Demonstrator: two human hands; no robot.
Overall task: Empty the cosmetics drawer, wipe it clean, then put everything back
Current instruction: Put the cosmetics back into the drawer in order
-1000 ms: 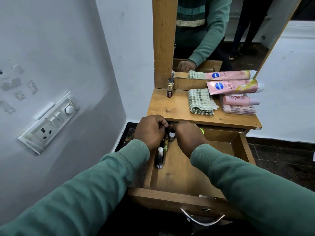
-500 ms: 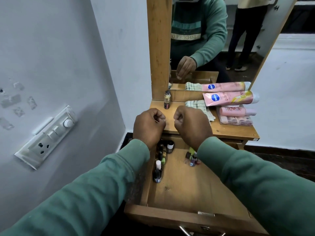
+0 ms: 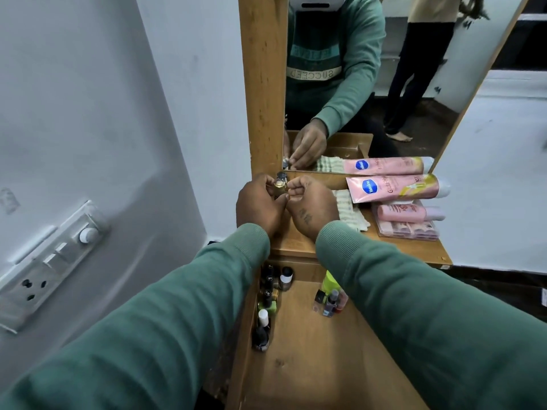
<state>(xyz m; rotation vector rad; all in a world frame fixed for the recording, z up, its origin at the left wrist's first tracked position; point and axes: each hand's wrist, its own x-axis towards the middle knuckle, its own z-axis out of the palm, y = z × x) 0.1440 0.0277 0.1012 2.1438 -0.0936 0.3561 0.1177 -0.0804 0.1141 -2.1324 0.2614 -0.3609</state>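
Over the bench [image 3: 299, 242], by the mirror frame, the left hand [image 3: 260, 204] curls round a small gold bottle [image 3: 280, 184]. The right hand [image 3: 313, 204], fingers curled, touches it; its hold is unclear. Below, nail polish bottles [image 3: 265, 303] line the open drawer [image 3: 310, 365].

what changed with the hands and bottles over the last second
Both hands came up out of the drawer and forward. The left hand and right hand now flank the small bottle at the back of the tabletop by the mirror, fingers curled; what they carry is hidden. The row of bottles in the drawer, the cloth and the pink tubes stayed put.
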